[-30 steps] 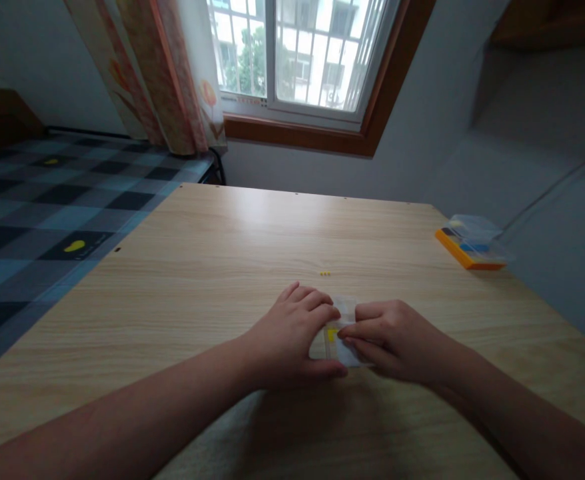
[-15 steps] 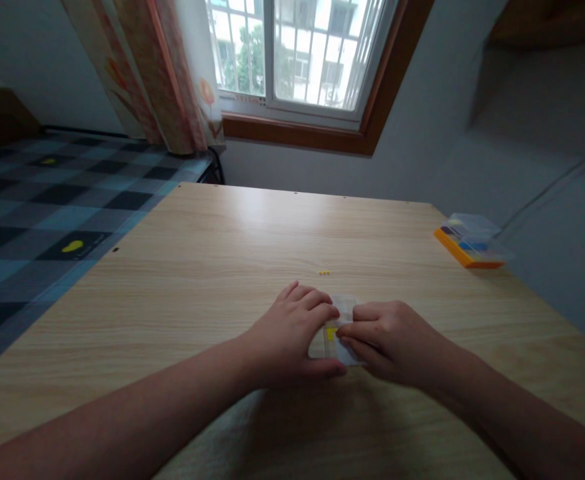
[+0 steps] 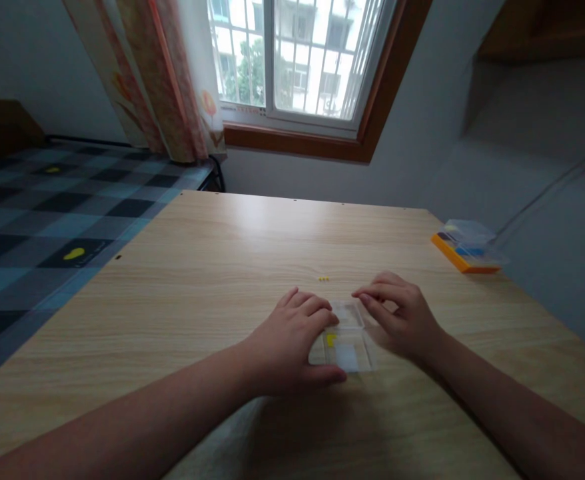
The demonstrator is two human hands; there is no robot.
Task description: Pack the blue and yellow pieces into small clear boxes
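A small clear plastic box (image 3: 348, 345) with compartments lies flat on the wooden table (image 3: 212, 280), with something yellow (image 3: 330, 339) inside one cell. My left hand (image 3: 290, 340) rests on the box's left side, fingers curled over its edge and thumb along its near side. My right hand (image 3: 400, 319) hovers at the box's right far corner, fingers loosely bent and apart, holding nothing. A few tiny yellow beads (image 3: 324, 279) lie on the table just beyond the box.
An orange-based case with a clear lid (image 3: 465, 245) sits at the table's right edge near the wall. A bed with a checked blue cover (image 3: 37, 227) stands left of the table. A window and curtain (image 3: 172, 80) are behind.
My right hand has lifted off the middle of the box and moved right and farther away, uncovering the compartments. My left hand stays on the box. The view has tilted slightly.
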